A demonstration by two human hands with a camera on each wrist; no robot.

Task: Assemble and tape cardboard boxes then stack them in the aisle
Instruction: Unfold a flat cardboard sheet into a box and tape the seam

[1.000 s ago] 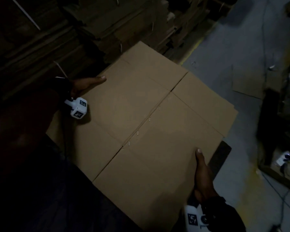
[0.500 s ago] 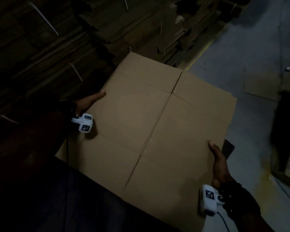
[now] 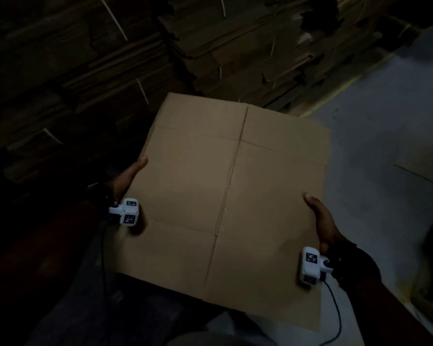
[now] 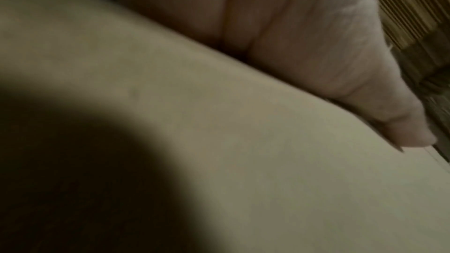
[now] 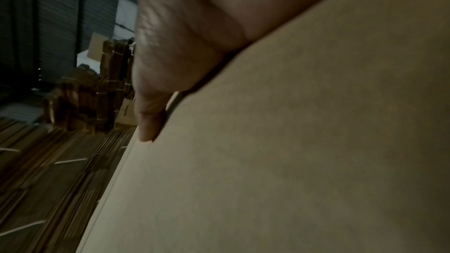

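Observation:
A flattened brown cardboard box (image 3: 225,196) with creased flaps is held level in front of me. My left hand (image 3: 131,174) grips its left edge, thumb lying on top. My right hand (image 3: 319,216) grips the right edge the same way. In the left wrist view the left thumb (image 4: 316,55) presses on the cardboard (image 4: 268,161). The right wrist view shows the right thumb (image 5: 170,61) on top of the sheet (image 5: 292,161). The fingers of both hands are hidden under the board.
Tall stacks of strapped flat cardboard (image 3: 210,41) fill the left and back. Grey concrete floor (image 3: 373,116) lies to the right, with a yellow line (image 3: 333,96) and a loose cardboard sheet (image 3: 425,158). More stacked cardboard (image 5: 92,93) shows in the right wrist view.
The flat box has swung round and come closer to my body. Both hands kept their grip on its side edges and moved with it.

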